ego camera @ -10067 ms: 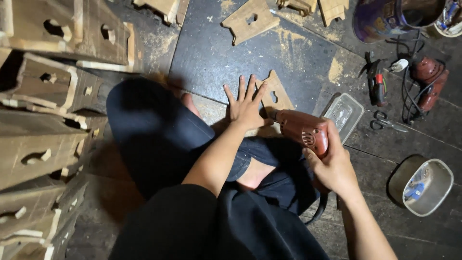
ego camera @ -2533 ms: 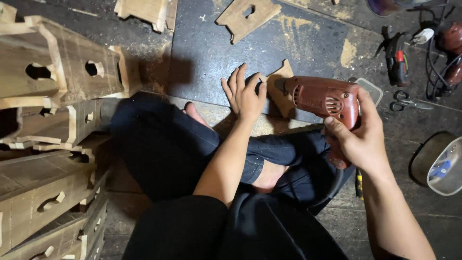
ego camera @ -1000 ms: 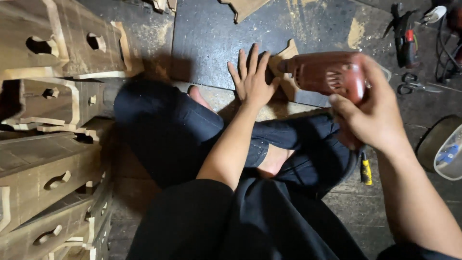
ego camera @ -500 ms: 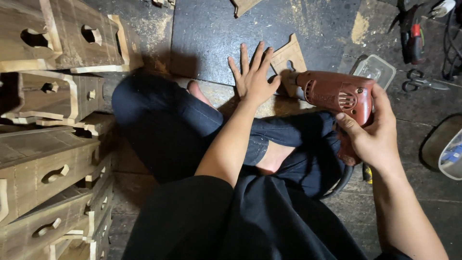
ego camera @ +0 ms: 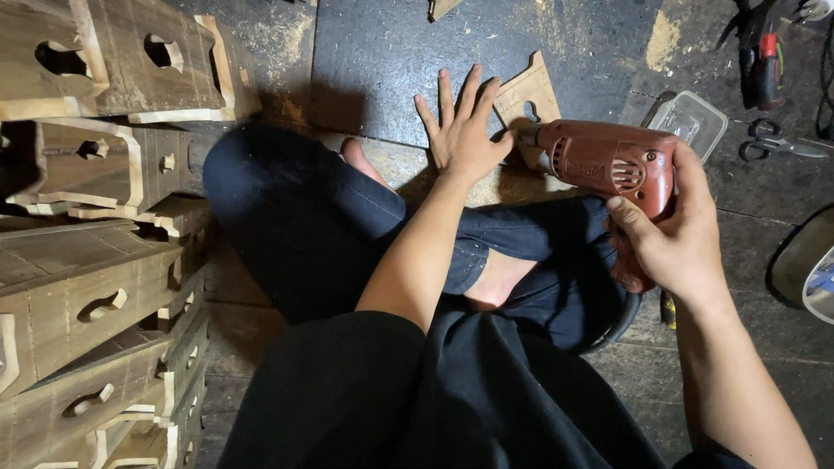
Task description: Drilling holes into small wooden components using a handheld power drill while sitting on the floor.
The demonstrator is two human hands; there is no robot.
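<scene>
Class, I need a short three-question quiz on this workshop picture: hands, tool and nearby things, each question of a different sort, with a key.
1. True or false: the right hand holds the red drill.
2. What does the left hand press flat on?
A. scissors
B. the wooden piece
C. a plastic box
3. Fill in: the stacked wooden boxes stand on the person's ____ side.

Key
1. true
2. B
3. left
</scene>
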